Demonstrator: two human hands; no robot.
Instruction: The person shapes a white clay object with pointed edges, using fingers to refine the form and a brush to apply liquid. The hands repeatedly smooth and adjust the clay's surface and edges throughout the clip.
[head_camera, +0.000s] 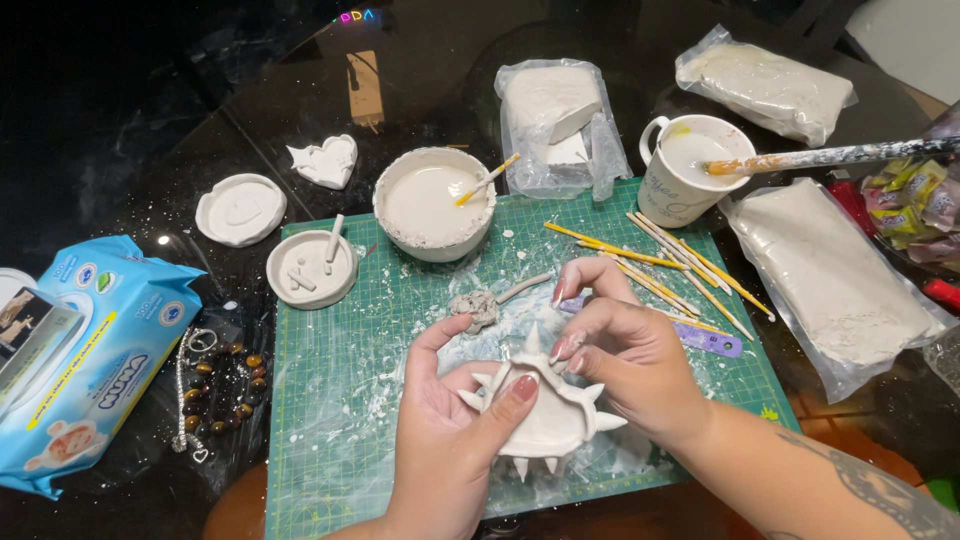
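Head view, the only one: the left hand (455, 425) cradles a pale clay dish with spikes (548, 415) from below, fingers curled under it and thumb laid over its near rim, gripping it just above the green cutting mat (330, 400). The right hand (625, 355) comes in from the right, its fingertips (565, 350) pinched closed on the dish's far rim beside an upright spike. Risk, as a judgement: the clay looks soft, so a hard pinch could bend or snap a thin spike, and the thumb pressing the rim could dent it (the near-side spikes hang unsupported). A grey clay lump (478, 307) lies on the mat just beyond the hands. Far on the mat stands a white bowl of slip (433, 203) with a stick in it; to the right, a mug (685, 165) with a brush and a scatter of yellow sticks (660, 265). Left of the bowl is a small round dish (311, 268). The mat is smeared white and lies on a dark glossy table (150, 130); bagged clay blocks (835, 285) sit right, a blue wipes pack (85, 355) left. The room beyond is dark.
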